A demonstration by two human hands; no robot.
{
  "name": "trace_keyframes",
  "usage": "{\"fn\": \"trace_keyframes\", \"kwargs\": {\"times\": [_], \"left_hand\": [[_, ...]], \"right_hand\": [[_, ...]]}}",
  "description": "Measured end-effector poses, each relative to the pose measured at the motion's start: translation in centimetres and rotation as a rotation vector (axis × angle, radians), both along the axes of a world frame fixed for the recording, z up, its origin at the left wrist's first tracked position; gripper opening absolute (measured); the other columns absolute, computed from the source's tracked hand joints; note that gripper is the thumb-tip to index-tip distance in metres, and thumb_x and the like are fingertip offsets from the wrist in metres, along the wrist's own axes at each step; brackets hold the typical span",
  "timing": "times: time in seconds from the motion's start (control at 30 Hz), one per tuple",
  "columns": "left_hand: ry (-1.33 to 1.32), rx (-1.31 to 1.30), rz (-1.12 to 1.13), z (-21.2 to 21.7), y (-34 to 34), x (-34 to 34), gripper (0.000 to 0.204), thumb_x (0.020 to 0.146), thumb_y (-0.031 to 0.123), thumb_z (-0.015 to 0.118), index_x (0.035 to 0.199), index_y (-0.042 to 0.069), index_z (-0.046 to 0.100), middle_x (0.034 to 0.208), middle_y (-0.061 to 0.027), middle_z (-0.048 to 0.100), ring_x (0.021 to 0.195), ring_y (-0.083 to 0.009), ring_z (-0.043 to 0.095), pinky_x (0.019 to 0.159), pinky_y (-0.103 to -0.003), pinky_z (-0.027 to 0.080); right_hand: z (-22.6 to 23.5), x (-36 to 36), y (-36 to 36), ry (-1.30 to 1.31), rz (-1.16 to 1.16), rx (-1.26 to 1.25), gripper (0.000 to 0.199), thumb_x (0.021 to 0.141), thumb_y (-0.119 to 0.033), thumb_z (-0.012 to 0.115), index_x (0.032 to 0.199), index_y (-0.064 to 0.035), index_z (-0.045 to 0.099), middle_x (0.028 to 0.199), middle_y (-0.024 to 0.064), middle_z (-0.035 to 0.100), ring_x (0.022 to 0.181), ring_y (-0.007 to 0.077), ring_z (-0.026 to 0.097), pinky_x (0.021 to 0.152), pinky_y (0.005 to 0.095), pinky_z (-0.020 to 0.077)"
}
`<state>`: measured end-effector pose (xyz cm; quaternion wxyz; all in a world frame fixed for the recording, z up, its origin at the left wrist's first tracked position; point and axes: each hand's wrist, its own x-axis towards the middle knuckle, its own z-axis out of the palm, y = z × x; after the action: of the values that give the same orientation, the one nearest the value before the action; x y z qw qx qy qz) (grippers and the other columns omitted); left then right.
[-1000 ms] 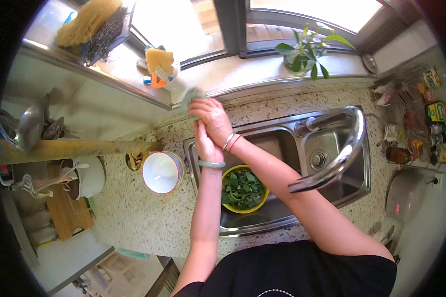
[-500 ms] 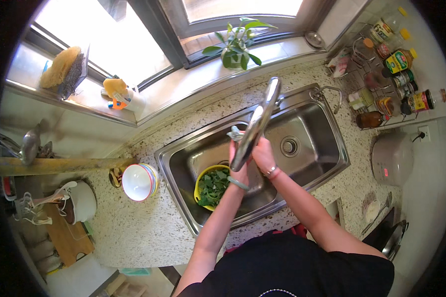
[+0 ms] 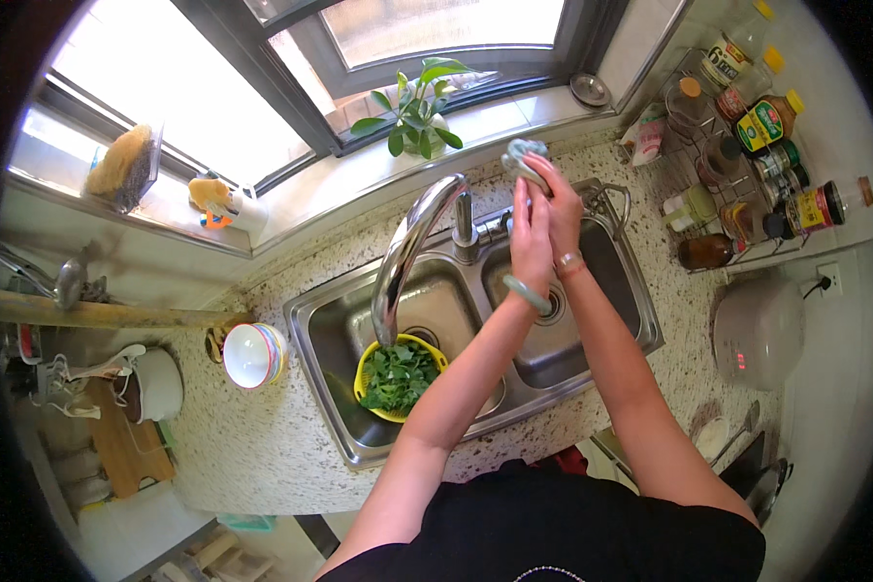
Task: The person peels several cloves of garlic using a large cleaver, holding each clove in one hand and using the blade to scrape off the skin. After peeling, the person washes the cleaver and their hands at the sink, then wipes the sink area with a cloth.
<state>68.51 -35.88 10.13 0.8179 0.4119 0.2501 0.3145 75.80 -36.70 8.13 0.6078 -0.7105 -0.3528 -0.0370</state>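
Observation:
Beyond the right basin of the steel sink (image 3: 324,424), my left hand (image 3: 531,238) and my right hand (image 3: 562,206) are pressed together. A wadded pale grey-green cloth (image 3: 526,153) sticks out at their fingertips, closed between both hands; the part between the palms is hidden. To the left of my hands, the curved chrome faucet (image 3: 405,242) arches over the left basin. Under its end sits a yellow colander (image 3: 440,355) full of green leaves (image 3: 398,378). No running water can be made out.
Stacked bowls (image 3: 252,356) stand left of the sink. A potted plant (image 3: 419,114) is on the windowsill behind the faucet. On the right are a wire rack with bottles (image 3: 747,160) and a rice cooker (image 3: 752,335). A wooden board (image 3: 126,441) lies at far left.
The faucet's spout has swung left, from over the sink's middle to over the colander. My hands have moved right and away from me with the cloth. The view has shifted slightly.

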Motion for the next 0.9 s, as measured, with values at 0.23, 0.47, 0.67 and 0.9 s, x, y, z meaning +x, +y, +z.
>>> {"fn": "trace_keyframes", "kwargs": {"times": [0.23, 0.47, 0.67, 0.9], "left_hand": [[-0.079, 0.056, 0.24, -2.2, 5.4, 6.1, 0.053, 0.1, 0.021, 0.043, 0.144, -0.002, 0.027, 0.145, -0.0112, 0.036, 0.133, -0.0205, 0.035, 0.108, -0.031, 0.029], [0.227, 0.128, 0.396, -5.3, 6.7, 7.5, 0.054, 0.098, 0.021, 0.045, 0.144, -0.001, 0.028, 0.148, -0.013, 0.027, 0.134, -0.0228, 0.032, 0.109, -0.032, 0.027], [0.214, 0.161, 0.339, -5.4, 8.2, 9.1, 0.055, 0.099, 0.021, 0.045, 0.143, -0.006, 0.025, 0.15, -0.0157, 0.027, 0.136, -0.0221, 0.029, 0.111, -0.032, 0.025], [0.098, 0.123, 0.225, -6.7, 7.6, 12.6, 0.055, 0.099, 0.018, 0.045, 0.145, -0.004, 0.023, 0.146, -0.0146, 0.034, 0.129, -0.0189, 0.039, 0.105, -0.03, 0.034]], "right_hand": [[-1.9, 5.9, 8.8, -0.358, 0.054, 0.005, 0.028, 0.081, -0.014, 0.061, 0.109, -0.0113, 0.066, 0.116, 0.0067, 0.064, 0.113, 0.0264, 0.056, 0.098, 0.0363, 0.0418], [-7.5, 6.7, 11.7, -0.446, 0.132, -0.399, 0.034, 0.081, -0.025, 0.061, 0.115, -0.0267, 0.061, 0.134, -0.0095, 0.05, 0.131, 0.0151, 0.038, 0.109, 0.0421, 0.0266], [-7.3, 8.3, 12.3, -0.34, -0.017, -0.461, 0.032, 0.077, -0.029, 0.065, 0.108, -0.0262, 0.066, 0.129, -0.0094, 0.055, 0.128, 0.0165, 0.042, 0.111, 0.0469, 0.0222], [-7.3, 12.3, 11.1, -0.33, -0.235, -0.563, 0.034, 0.076, -0.029, 0.067, 0.11, -0.0259, 0.066, 0.132, -0.009, 0.054, 0.126, 0.0167, 0.045, 0.109, 0.046, 0.0269]]}}
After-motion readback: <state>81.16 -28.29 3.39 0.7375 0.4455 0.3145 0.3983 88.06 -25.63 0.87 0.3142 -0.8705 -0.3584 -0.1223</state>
